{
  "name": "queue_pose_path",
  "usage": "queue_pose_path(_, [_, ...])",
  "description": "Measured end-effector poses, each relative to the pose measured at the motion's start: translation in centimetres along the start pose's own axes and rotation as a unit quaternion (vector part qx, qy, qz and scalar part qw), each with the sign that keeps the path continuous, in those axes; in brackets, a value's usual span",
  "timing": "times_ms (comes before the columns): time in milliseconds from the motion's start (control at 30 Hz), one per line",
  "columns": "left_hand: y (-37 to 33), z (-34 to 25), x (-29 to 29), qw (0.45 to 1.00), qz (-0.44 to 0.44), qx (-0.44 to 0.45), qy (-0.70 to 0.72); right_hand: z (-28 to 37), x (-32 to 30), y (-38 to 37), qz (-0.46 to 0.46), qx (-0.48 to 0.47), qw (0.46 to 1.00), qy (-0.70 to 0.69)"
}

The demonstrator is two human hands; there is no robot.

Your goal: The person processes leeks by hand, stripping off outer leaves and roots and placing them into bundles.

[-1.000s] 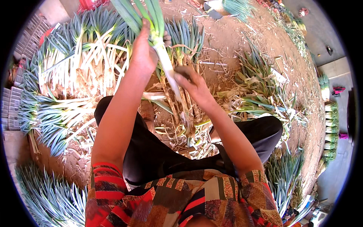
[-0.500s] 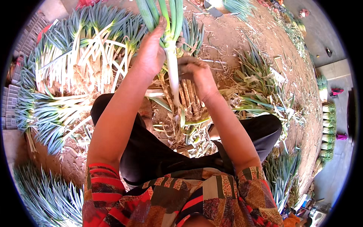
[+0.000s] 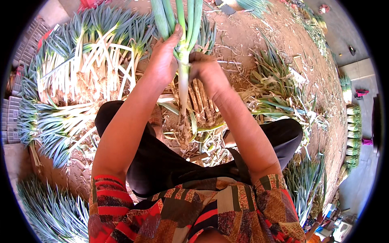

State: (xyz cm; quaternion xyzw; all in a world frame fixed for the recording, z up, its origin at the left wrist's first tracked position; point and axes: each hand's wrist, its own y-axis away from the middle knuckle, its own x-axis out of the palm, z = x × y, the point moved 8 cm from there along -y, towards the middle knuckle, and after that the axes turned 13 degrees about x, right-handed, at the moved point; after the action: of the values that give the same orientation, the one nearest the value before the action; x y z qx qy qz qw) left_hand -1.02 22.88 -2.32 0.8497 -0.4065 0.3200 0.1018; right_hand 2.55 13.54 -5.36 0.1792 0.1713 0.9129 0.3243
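Observation:
My left hand (image 3: 165,60) is wrapped round a large green onion (image 3: 184,87) where its green leaves meet the white stalk, thumb up along the leaves. The onion stands nearly upright, root end down near the litter between my legs. At the neck of the stalk, my right hand (image 3: 207,73) has its fingers curled against the right side; it is slightly smeared by motion and the fingertips are partly hidden. Behind the stalk lie several untrimmed green onions (image 3: 199,97) with brownish outer skins.
Cleaned green onions (image 3: 81,69) lie in a big heap at the left, and more green onions (image 3: 52,210) at the lower left. Stripped leaves (image 3: 275,89) pile up at the right. Tied bundles (image 3: 353,135) line the far right, and grey crates (image 3: 12,115) stand at the left edge.
My right hand has risen a little, up to the neck of the onion. The onion and my left hand have shifted slightly; the left grip is the same.

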Motion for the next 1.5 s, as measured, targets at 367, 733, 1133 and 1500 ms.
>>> queue_pose_path(367, [-0.6,0.1,0.1,0.999,0.044,-0.011,-0.016,4.0,0.0,3.8,-0.172,-0.284,0.89,0.312])
queue_pose_path(733, [-0.7,-1.7,-0.4,0.999,0.01,-0.003,-0.048,-11.9,5.0,6.3,0.016,-0.233,0.693,0.682])
queue_pose_path(1133, [-2.9,-4.5,-4.9,0.991,-0.11,0.071,0.031,-2.7,-0.6,4.7,-0.173,-0.252,0.846,0.436])
queue_pose_path(1500, [-5.1,-4.7,-6.5,0.991,-0.076,0.087,0.072,-2.2,1.6,1.8,0.087,0.029,0.986,0.136])
